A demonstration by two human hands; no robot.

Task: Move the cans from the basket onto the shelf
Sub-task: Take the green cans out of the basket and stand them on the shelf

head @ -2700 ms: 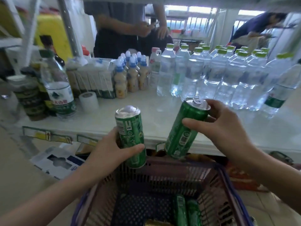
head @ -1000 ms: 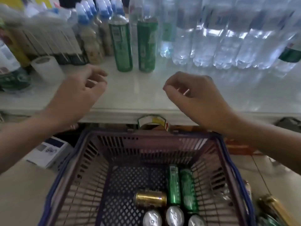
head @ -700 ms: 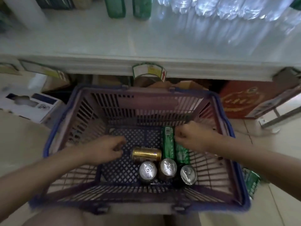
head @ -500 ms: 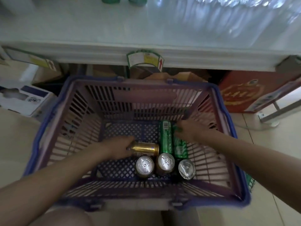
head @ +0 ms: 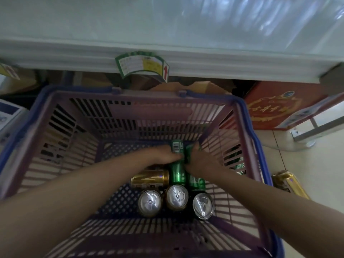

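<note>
Both my hands are down inside the purple basket. My left hand wraps the left green can, which lies on the basket floor. My right hand grips the right green can lying beside it. A gold can lies on its side to their left. In front of these, three cans stand upright with silver tops: one on the left, one in the middle, one on the right. The white shelf runs across the top of the view.
A price tag hangs from the shelf edge above the basket. A red carton sits under the shelf at right. Gold cans lie on the floor right of the basket. A white box is at left.
I set two green cans upright on the shelf, then dropped both hands into the basket. The left hand has shifted from the gold can to the left green can.
</note>
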